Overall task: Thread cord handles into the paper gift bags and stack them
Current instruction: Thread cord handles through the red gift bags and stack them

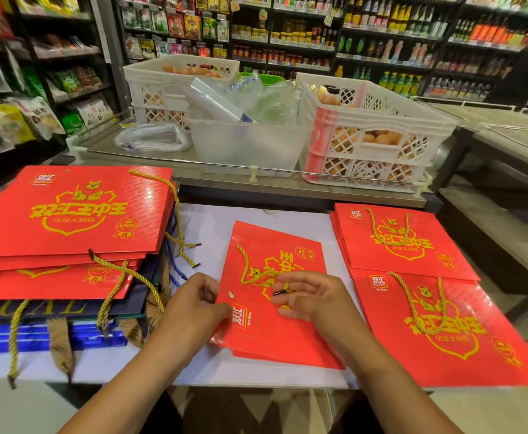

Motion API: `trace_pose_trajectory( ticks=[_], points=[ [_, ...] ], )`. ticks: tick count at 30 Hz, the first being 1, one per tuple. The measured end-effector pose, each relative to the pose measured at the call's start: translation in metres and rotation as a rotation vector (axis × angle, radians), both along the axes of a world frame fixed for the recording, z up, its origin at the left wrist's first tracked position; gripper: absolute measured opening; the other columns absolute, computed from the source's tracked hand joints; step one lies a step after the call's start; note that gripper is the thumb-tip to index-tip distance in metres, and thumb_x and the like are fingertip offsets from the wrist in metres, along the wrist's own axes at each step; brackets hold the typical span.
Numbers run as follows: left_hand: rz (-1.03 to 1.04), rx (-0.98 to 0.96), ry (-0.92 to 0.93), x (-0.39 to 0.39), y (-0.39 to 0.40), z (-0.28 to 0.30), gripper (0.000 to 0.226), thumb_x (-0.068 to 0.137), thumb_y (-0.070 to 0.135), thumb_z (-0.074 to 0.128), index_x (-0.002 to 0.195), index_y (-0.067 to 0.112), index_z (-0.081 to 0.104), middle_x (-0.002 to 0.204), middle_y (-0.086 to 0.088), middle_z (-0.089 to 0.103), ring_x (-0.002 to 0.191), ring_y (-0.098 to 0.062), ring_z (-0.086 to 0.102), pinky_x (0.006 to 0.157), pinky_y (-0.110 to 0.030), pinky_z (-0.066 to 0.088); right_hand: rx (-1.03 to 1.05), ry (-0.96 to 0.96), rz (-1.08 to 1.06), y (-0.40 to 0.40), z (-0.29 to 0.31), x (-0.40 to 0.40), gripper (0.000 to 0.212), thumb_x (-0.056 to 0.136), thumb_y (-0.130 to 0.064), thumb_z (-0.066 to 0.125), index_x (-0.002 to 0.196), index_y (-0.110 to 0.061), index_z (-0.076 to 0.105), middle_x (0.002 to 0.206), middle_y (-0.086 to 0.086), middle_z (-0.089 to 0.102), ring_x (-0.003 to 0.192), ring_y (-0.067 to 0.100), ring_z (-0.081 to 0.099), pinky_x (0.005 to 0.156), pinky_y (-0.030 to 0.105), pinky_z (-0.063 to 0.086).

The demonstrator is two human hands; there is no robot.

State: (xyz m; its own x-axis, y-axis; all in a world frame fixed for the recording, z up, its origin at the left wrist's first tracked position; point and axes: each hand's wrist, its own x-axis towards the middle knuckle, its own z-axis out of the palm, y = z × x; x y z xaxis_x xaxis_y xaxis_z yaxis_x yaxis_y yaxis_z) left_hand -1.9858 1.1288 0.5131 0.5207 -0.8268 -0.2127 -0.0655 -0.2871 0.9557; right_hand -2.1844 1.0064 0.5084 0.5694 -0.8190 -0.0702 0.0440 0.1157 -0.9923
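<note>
- Centre: a flat red gift bag (272, 296) lies on the white tabletop (200, 227), between two piles and in front of the person.
- Left hand (193, 303): fingers curled at the bag's near-left corner, thumb and fingertips pinching the bag's edge beside a small punched hole.
- Right hand (309, 297): palm up, fingers loosely curled over the bag; the black-tipped end of the gold cord (258, 272) lies across its fingers. Whether the fingers actually pinch the tip cannot be told.
- Cord: its free length loops up across the bag's printed face; neither end appears to be through a hole yet.
- Judged risks: the stiff tip may miss or tear the small hole if pushed at an angle; the loosely cradled cord could slip from the fingers; the bag may slide on the smooth tabletop if the left hand's hold slackens.
- Left pile (65, 220): mixed red, navy and blue bags with gold cords hanging off the edge; loose cord ends lying near the working bag could tangle with it.
- Right stack (419, 277): red bags with cords fitted, overlapping toward the tabletop's near-right corner.
- Setting: a shop; behind the tabletop stand white lattice crates of eggs (372, 133) and a clear tub (250, 145), with stocked shelves (287, 32) beyond.
</note>
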Motion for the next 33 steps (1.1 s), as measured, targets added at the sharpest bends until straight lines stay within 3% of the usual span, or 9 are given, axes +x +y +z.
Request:
trace_pose_trajectory(
  ticks=[2,5,10,12,16,20,25,28,33],
  points=[
    [-0.009,0.001,-0.066,0.000,0.000,-0.003,0.018,0.084,-0.002,0.071,0.092,0.006,0.058,0.070,-0.017,0.065,0.051,-0.026,0.057,0.050,-0.035,0.042,-0.060,0.040,-0.026,-0.001,0.000,0.001,0.029,0.093,0.017,0.057,0.111,0.001,0.073,0.102,0.020,0.077,0.095,0.032,0.077,0.077,0.038,0.065],
    [0.013,0.021,-0.239,-0.002,-0.003,-0.007,0.024,0.077,0.020,0.082,0.087,0.022,0.061,0.087,-0.013,0.066,0.067,-0.025,0.067,0.058,-0.040,0.052,-0.150,0.103,-0.079,-0.002,-0.005,0.005,0.019,0.093,0.008,0.067,0.103,-0.004,0.077,0.092,0.020,0.077,0.089,0.026,0.078,0.071,0.033,0.064],
    [0.015,0.035,-0.381,-0.007,-0.007,-0.004,0.029,0.078,0.043,0.081,0.084,0.026,0.059,0.087,0.000,0.069,0.077,-0.020,0.070,0.071,-0.049,0.060,-0.370,0.224,-0.081,-0.003,-0.007,0.010,0.018,0.093,-0.007,0.074,0.095,-0.023,0.081,0.078,0.002,0.076,0.067,0.015,0.069,0.066,0.029,0.059],
    [0.026,0.029,-0.381,-0.008,-0.010,-0.001,0.027,0.082,0.042,0.080,0.082,0.023,0.061,0.080,0.002,0.071,0.075,-0.019,0.071,0.070,-0.052,0.060,-0.477,0.232,-0.084,-0.004,-0.007,0.013,0.019,0.092,-0.009,0.076,0.093,-0.027,0.082,0.081,-0.004,0.073,0.071,0.009,0.066,0.070,0.025,0.055],
    [0.051,0.004,-0.375,-0.010,-0.013,0.001,0.022,0.080,0.037,0.075,0.077,0.020,0.061,0.071,-0.001,0.068,0.071,-0.023,0.068,0.068,-0.054,0.058,-0.653,0.239,-0.102,-0.004,-0.010,0.025,0.017,0.090,-0.007,0.077,0.092,-0.024,0.080,0.100,-0.012,0.064,0.087,0.015,0.065,0.077,0.020,0.051],
    [0.055,0.007,-0.374,-0.010,-0.015,0.000,0.020,0.080,0.035,0.071,0.076,0.019,0.060,0.071,-0.004,0.067,0.072,-0.027,0.067,0.067,-0.055,0.057,-0.633,0.162,-0.201,-0.004,-0.009,0.037,0.015,0.090,-0.007,0.077,0.088,-0.021,0.077,0.107,-0.010,0.062,0.092,0.016,0.065,0.076,0.028,0.055],
    [0.046,0.016,-0.348,-0.006,-0.018,-0.005,0.021,0.078,0.038,0.071,0.076,0.020,0.060,0.072,-0.003,0.068,0.072,-0.026,0.070,0.068,-0.058,0.057,-0.485,0.004,-0.198,0.001,-0.006,0.049,0.014,0.087,0.000,0.077,0.080,-0.011,0.075,0.090,-0.003,0.072,0.089,0.017,0.068,0.076,0.037,0.054],
    [0.029,0.010,-0.291,-0.003,-0.020,-0.008,0.026,0.080,0.044,0.074,0.076,0.022,0.060,0.074,-0.005,0.070,0.073,-0.028,0.071,0.070,-0.059,0.058,-0.297,-0.115,-0.214,-0.001,-0.006,0.043,0.007,0.088,-0.004,0.075,0.082,-0.008,0.074,0.091,0.003,0.077,0.090,0.019,0.071,0.078,0.032,0.055],
    [0.040,0.011,-0.349,-0.007,-0.028,-0.010,0.039,0.087,0.057,0.068,0.076,0.021,0.057,0.071,-0.003,0.068,0.069,-0.026,0.068,0.069,-0.052,0.056,-0.294,-0.125,-0.194,0.000,-0.005,0.041,0.008,0.091,0.004,0.071,0.086,-0.003,0.071,0.074,0.015,0.072,0.072,0.021,0.069,0.071,0.026,0.053]
  ],
)
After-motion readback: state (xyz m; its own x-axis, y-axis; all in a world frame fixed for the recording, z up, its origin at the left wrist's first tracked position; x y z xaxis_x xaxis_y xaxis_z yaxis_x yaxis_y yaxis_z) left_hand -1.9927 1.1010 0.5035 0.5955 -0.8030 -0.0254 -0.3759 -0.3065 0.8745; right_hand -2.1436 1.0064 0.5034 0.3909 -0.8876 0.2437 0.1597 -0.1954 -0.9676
